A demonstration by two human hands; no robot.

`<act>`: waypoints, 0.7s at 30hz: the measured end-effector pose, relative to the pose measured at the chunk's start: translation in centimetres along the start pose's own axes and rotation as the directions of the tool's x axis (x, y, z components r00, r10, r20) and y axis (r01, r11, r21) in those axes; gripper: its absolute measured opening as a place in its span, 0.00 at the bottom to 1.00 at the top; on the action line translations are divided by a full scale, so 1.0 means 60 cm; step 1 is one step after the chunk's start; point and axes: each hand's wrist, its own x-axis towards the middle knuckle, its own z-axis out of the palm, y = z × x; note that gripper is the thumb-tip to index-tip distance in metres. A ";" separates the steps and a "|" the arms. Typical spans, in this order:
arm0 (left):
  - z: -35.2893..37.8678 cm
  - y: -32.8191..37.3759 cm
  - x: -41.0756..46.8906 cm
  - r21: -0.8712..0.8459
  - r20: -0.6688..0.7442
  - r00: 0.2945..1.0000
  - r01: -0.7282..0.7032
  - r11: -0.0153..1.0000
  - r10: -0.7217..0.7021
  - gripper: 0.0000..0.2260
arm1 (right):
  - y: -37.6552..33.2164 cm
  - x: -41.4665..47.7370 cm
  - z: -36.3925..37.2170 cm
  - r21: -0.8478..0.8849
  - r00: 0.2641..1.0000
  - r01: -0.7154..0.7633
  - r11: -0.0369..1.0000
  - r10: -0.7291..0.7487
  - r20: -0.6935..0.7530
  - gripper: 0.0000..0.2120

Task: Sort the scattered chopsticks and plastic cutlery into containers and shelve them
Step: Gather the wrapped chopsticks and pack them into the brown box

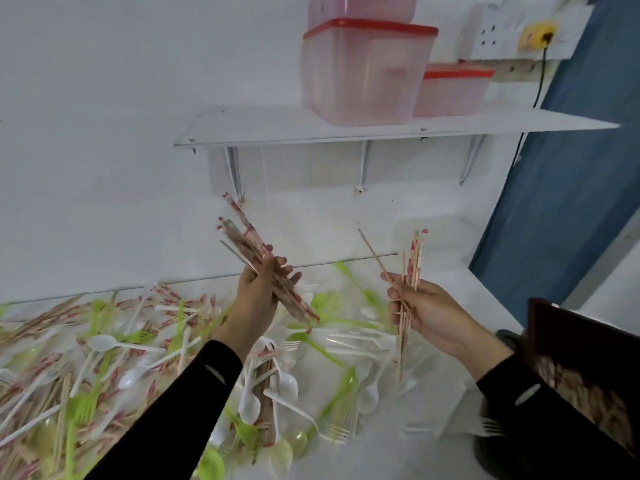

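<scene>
Two black sleeves (180, 410) come up from the bottom, one on each arm. The left hand (258, 296) grips a thick bunch of chopsticks (249, 244) with red marks, and the bunch slants up to the left. The right hand (426, 313) grips a thinner bunch (412, 265) that stands almost straight up. The two hands are apart, both up in the air above the counter (381, 455).

Under the hands lies the big messy pile (104, 375): more chopsticks, white spoons (104, 342) and forks, and green forks (349, 278), all mixed up. Most of it is on the left and in the middle of the counter.

I think the step is picking the chopsticks out of the pile and gathering them. Lots are left, so the job looks only just begun. Next, the two bunches probably need to go together into one hand, with the ends lined up, and then into a box. The pink boxes with red lids (363, 71) sit up on the white shelf (277, 129), so one may have to come down and be opened first.

Some things are hard to see. A dark brown thing (581, 358) on the right is cut off by the edge. Something brownish is in it, but it is too blurry to tell what. The top box (360, 6) is cut off too. I cannot tell if the boxes have anything inside. The pile is blurry, and the arms hide part of it.
</scene>
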 end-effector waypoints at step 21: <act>0.451 -0.282 -0.228 0.324 0.560 0.725 0.255 0.911 -0.401 0.09 | -0.067 -0.199 -0.329 0.001 0.800 0.274 0.962 -0.227 -0.555 0.08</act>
